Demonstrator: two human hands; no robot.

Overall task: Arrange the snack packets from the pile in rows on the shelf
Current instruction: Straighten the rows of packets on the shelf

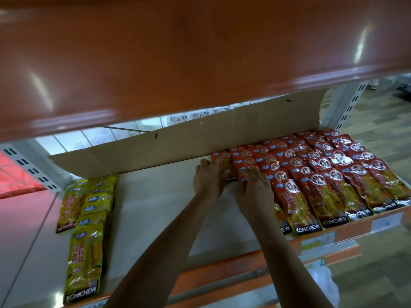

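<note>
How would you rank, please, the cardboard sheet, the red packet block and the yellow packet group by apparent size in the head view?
Largest: cardboard sheet and red packet block, too alike to rank.
Smallest: yellow packet group, clearly.

The left hand (208,180) and right hand (255,192) mostly hide a red packet (219,156); grip unclear, perhaps pinching.

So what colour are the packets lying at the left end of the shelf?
Yellow packets, black band at the bottom; head view.

Your view is dim and softly blurred everywhere. The upper shelf (200,52) carries white glare streaks, the packets (333,174) glint, and straight edges bend near the borders.
</note>
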